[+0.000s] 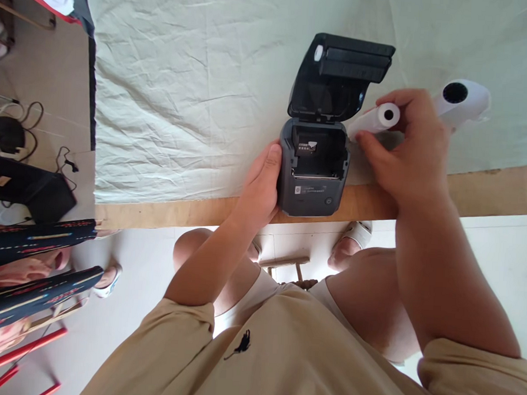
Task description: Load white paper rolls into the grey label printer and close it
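A dark grey portable label printer (pixel 313 191) stands near the front edge of the table, its black lid (pixel 336 77) swung up and its paper bay showing. My left hand (pixel 264 186) grips the printer's left side, thumb along the edge. Just right of the printer, my right hand (pixel 414 146) pinches a small white paper roll (pixel 373 121) with a dark core between thumb and fingers. Behind that hand lies a larger white paper roll (pixel 469 99) with a black core, partly hidden by the fingers.
A pale green cloth (pixel 184 99) with creases covers the table, leaving a wooden front edge (pixel 165 215) bare. On the left, beyond the table, are a black box-like device (pixel 29 188), tangled cables (pixel 33 117) and another person's patterned clothing (pixel 36 238).
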